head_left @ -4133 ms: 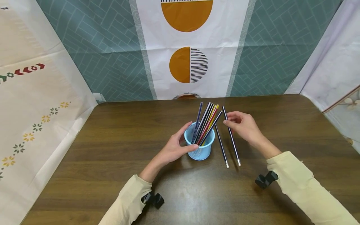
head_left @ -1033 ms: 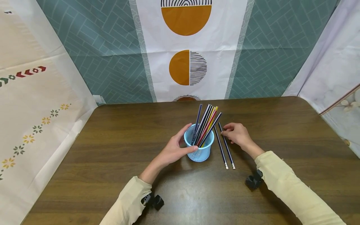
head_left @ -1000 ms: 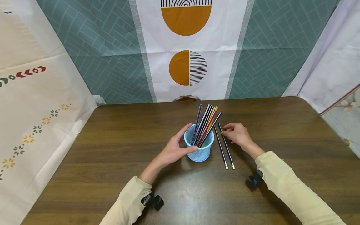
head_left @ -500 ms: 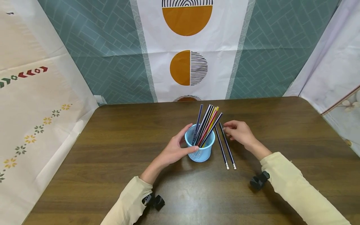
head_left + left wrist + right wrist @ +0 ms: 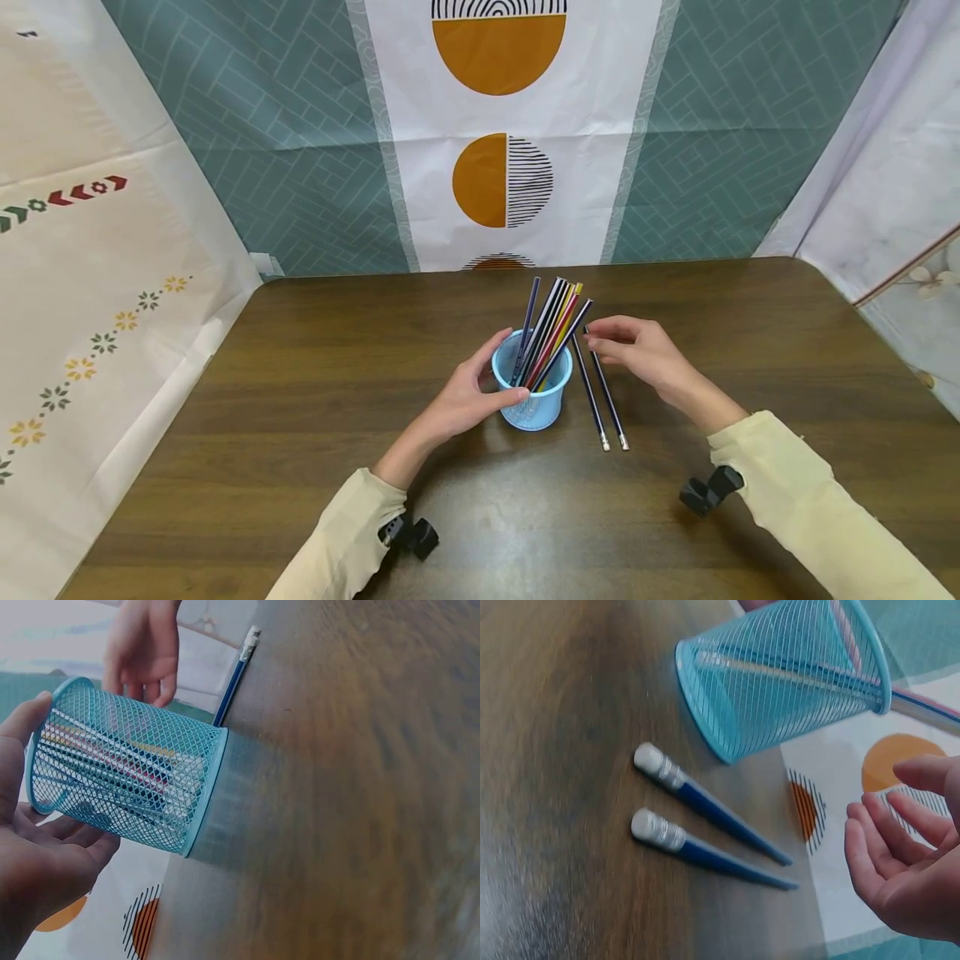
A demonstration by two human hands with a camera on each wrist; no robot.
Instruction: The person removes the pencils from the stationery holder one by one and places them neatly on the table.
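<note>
My left hand [image 5: 465, 402] grips the light blue mesh cup [image 5: 534, 410] around its side, thumb near the front rim; the left wrist view shows the fingers around the cup [image 5: 127, 765]. Several pencils [image 5: 551, 333] lean to the right inside it. Right of the cup, two dark blue pencils lie side by side on the table, white eraser ends towards me: the left pencil [image 5: 590, 396] and the right pencil [image 5: 609, 400]. My right hand [image 5: 648, 357] hovers at their far ends, fingers loosely bent. In the right wrist view this hand [image 5: 907, 862] holds nothing visible.
The brown wooden table [image 5: 300, 417] extends to both sides of the arms. A patterned cloth [image 5: 300, 167] hangs behind its far edge, with pale cloths at left and right. Black wrist cameras sit at both cuffs.
The pencil my right hand held up earliest now lies beside the other one. Since half a second ago, my right hand has shifted slightly left over the far ends. My left hand keeps its grip.
</note>
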